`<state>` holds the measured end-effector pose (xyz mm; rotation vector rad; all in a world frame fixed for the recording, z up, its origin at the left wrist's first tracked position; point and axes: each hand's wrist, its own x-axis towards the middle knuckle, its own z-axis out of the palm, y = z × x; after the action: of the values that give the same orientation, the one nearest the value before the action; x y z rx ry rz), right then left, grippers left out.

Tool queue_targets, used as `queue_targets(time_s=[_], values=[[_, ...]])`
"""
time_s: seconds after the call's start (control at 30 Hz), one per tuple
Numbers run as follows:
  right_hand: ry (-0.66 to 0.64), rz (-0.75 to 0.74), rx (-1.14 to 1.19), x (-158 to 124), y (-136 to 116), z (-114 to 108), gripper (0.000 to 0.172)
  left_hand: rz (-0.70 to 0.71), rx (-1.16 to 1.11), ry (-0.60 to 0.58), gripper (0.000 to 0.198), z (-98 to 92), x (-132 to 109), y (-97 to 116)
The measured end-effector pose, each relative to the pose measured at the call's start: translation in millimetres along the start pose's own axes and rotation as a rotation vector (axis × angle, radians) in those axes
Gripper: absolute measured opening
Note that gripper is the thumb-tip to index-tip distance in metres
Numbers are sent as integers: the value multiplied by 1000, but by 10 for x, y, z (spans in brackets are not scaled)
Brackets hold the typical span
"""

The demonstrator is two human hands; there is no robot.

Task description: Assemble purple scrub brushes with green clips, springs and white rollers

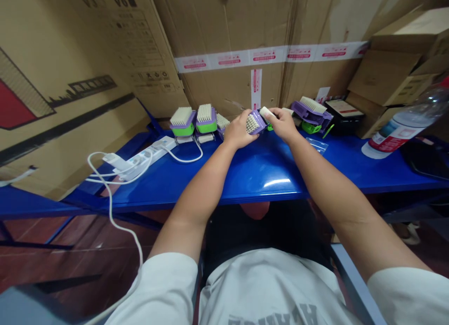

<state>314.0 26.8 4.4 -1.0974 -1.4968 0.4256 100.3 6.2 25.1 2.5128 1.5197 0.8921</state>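
Observation:
My left hand (239,131) is closed around a purple block with cream bristles (255,123), held just above the table with the bristles turned toward my left palm. My right hand (283,125) pinches a small rounded white piece (267,112) against the far right side of that block. A bit of bright green shows below the white piece. Left of my hands stand two purple-and-green bristle blocks (182,117) with cream bristles up. Another bristle block (222,122) is partly hidden behind my left hand. To the right, a similar purple-and-green block (311,113) leans tilted.
A white power strip (145,157) with looping white cables lies left on the blue table (261,175). At right are a clear plastic bag (317,145), a black box (343,113), a water bottle (396,131) and an open carton (389,72). Large cardboard boxes (224,25) wall the back.

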Motion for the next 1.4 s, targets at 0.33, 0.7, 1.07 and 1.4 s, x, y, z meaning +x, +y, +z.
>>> queue_targets(time_s=[0.33,0.7,1.07,1.4], values=[[13,0,45,18,26,12,43,6,19,-9,90,-18,-12,15],[26,67,203,18,28,47,49,24,34,-17,93,-20,-16,25],[104,343,467,72,6,-31,21,17,41,-25,96,-20,-12,19],[79,370,431,20,-124,-22,14,22,42,-31,96,-38,-15,30]])
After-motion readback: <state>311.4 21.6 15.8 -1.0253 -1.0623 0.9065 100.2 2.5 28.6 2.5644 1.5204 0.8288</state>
